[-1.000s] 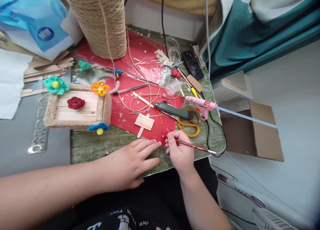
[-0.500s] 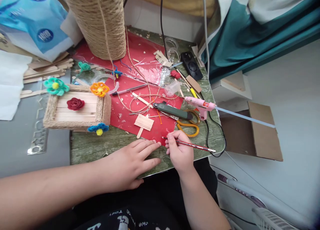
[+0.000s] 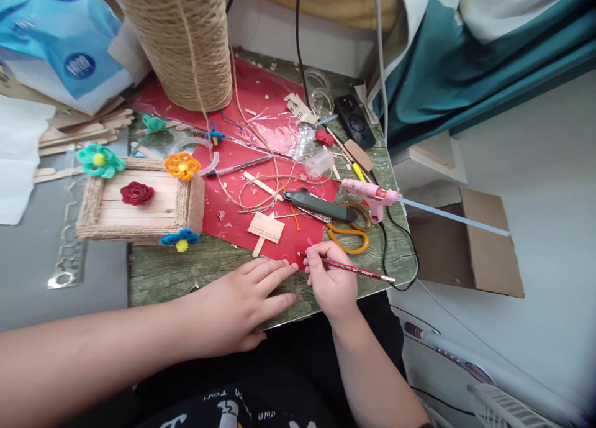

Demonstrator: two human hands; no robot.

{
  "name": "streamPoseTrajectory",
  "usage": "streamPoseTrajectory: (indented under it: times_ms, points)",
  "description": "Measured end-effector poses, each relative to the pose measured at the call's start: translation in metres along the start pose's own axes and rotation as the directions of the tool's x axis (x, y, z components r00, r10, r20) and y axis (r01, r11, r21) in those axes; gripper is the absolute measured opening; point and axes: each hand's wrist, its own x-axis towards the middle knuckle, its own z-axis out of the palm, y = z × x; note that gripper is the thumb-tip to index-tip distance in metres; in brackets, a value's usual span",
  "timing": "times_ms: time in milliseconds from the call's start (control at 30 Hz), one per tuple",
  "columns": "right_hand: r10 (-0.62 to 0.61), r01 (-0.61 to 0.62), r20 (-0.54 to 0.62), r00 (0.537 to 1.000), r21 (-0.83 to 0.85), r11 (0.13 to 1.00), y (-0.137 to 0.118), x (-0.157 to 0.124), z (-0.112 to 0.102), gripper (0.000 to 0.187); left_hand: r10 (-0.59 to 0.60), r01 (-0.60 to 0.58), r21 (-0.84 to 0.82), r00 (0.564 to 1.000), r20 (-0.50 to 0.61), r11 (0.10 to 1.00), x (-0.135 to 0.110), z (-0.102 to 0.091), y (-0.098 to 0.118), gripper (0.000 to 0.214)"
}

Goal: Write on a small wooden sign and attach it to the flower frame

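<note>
My right hand grips a red and black pencil, its point towards the left over the lower corner of a red sheet. My left hand lies flat at the table's front edge, fingers stretched out, fingertips touching the sheet's edge. Just above the left hand rests a small wooden signpost made of craft sticks. To the left stands a craft-stick box wrapped in twine, with a dark red rose and orange, green and blue pipe-cleaner flowers on it.
Orange-handled scissors, a dark green tool and a pink glue gun lie right of centre. A tall twine spool stands at the back. A black phone lies near the right edge; an open cardboard box is beyond it.
The whole view has shifted slightly, so everything sits a little further left. Both hands keep nearly the same pose, and the pencil stays in my right hand.
</note>
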Motion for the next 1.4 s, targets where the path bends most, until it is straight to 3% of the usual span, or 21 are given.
streamPoseTrajectory:
  times_ms: [1400]
  points:
    - [0.045,-0.04,-0.059,0.997,0.081,0.996,-0.0029,-0.0002,0.0013,0.03,-0.002,0.002,-0.001,1.0,-0.014,1.0,-0.0013,0.0033,-0.001,0.077]
